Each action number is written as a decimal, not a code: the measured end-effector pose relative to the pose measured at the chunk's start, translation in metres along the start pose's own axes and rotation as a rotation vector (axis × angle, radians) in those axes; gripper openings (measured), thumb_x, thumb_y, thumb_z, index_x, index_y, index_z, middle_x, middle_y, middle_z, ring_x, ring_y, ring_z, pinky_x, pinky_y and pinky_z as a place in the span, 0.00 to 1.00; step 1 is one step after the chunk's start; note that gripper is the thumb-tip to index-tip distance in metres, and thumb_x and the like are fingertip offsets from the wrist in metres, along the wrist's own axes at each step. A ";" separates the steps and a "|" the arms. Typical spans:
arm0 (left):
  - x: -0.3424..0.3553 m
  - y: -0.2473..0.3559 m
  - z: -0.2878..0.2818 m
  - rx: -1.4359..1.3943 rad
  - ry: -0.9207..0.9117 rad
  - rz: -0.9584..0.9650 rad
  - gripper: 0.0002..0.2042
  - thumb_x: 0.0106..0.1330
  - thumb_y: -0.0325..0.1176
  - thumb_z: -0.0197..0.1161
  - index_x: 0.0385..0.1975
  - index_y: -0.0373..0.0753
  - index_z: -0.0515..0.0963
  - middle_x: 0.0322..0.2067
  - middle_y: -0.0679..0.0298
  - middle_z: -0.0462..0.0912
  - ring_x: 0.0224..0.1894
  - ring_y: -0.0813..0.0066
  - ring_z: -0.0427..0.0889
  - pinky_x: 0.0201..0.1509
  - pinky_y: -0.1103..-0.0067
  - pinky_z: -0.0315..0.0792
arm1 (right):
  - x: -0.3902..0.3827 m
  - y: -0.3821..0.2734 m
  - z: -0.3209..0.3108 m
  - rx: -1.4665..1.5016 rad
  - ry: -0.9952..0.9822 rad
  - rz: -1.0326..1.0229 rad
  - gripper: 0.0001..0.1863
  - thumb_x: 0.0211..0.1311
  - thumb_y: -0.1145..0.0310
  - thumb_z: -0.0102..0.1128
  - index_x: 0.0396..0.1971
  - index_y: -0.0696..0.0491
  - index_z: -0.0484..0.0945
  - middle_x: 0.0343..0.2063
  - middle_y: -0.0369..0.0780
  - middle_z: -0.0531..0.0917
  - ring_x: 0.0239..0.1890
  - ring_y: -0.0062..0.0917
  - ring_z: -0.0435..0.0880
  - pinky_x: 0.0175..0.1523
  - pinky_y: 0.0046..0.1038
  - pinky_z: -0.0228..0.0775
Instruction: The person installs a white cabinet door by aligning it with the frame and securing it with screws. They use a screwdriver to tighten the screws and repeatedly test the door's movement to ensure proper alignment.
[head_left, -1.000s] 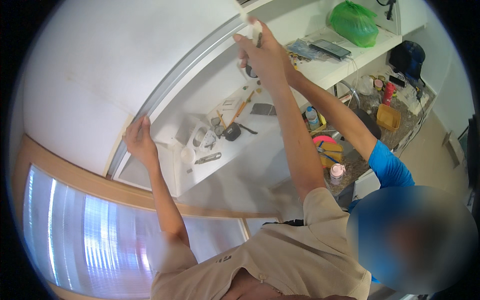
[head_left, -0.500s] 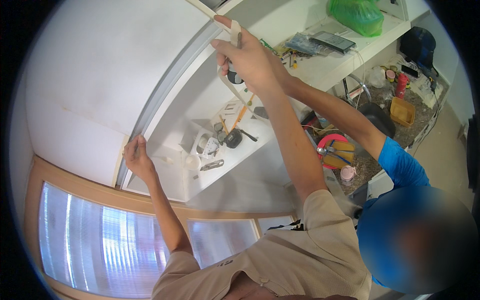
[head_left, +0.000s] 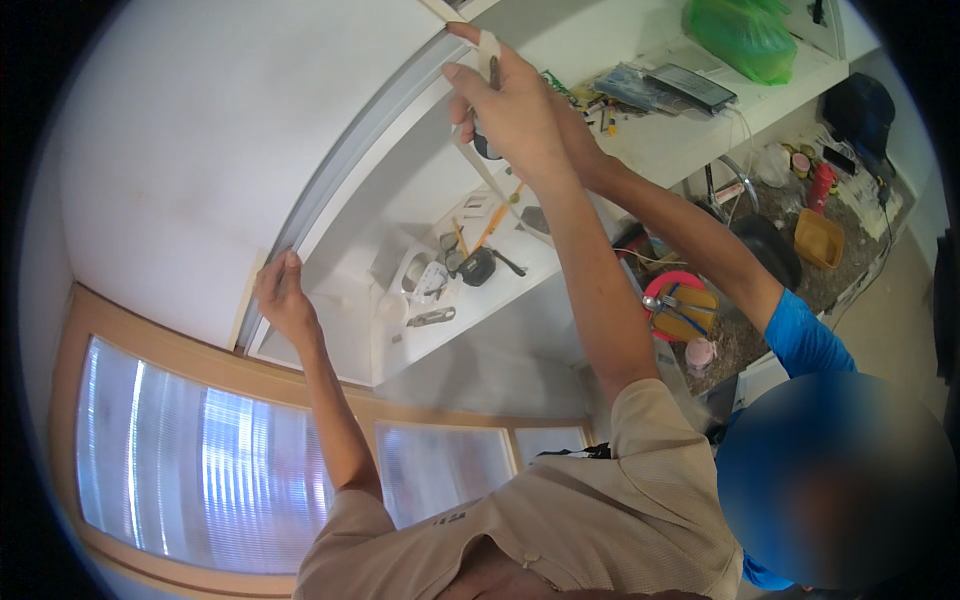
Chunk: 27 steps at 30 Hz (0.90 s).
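My left hand (head_left: 285, 295) has its fingers closed at the lower left end of a long grey rail (head_left: 366, 118) along the white panel (head_left: 230, 120). My right hand (head_left: 505, 125), high at the rail's other end, is curled around a pale strip (head_left: 489, 45) with a dark object, partly hidden. A narrow loop of the strip hangs down over the white shelf below. Right behind my right hand, a co-worker's arm in a blue sleeve (head_left: 810, 335) reaches up; that hand is mostly covered by mine.
The shelf (head_left: 395, 355) holds tools and small items. Further right are a green bag (head_left: 740, 45), a phone-like device (head_left: 690, 90) and a counter with a red bottle (head_left: 820, 188), yellow container (head_left: 818, 240), pink-red basin (head_left: 660, 285) and black backpack (head_left: 855, 110). A framed ribbed-glass window (head_left: 200, 440) is at lower left.
My right hand has shifted left and up along the rail, with the co-worker's arm alongside, and the pale strip now hangs in a loop. My left hand remains at the rail's lower end.
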<state>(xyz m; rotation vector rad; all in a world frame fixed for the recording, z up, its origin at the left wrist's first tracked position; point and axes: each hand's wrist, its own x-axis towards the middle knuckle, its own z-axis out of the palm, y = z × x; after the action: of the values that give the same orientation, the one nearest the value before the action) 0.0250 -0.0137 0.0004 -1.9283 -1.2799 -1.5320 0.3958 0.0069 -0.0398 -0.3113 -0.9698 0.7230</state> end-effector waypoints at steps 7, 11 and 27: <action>0.000 -0.016 -0.009 0.126 0.058 0.063 0.09 0.65 0.38 0.72 0.40 0.42 0.90 0.42 0.59 0.88 0.52 0.61 0.81 0.62 0.69 0.69 | -0.006 0.009 0.018 0.010 0.205 0.076 0.20 0.71 0.70 0.65 0.61 0.48 0.76 0.20 0.32 0.76 0.20 0.14 0.73 0.23 0.21 0.68; -0.003 0.000 -0.011 0.077 0.139 0.080 0.10 0.61 0.39 0.75 0.38 0.42 0.90 0.39 0.61 0.89 0.47 0.64 0.83 0.58 0.73 0.71 | -0.004 0.009 0.030 0.089 0.286 0.028 0.16 0.71 0.69 0.66 0.56 0.51 0.78 0.18 0.33 0.76 0.19 0.16 0.72 0.24 0.22 0.68; -0.007 -0.002 -0.008 -0.165 0.264 0.038 0.03 0.58 0.32 0.76 0.30 0.45 0.88 0.34 0.74 0.86 0.41 0.70 0.73 0.54 0.66 0.58 | 0.020 -0.027 -0.009 -0.352 0.051 0.131 0.10 0.69 0.68 0.69 0.44 0.57 0.82 0.22 0.33 0.74 0.23 0.17 0.69 0.28 0.21 0.64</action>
<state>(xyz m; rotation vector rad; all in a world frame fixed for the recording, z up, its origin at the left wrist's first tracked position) 0.0187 -0.0214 -0.0033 -1.7589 -1.0273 -1.8507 0.4217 0.0015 -0.0177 -0.7032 -1.0336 0.6581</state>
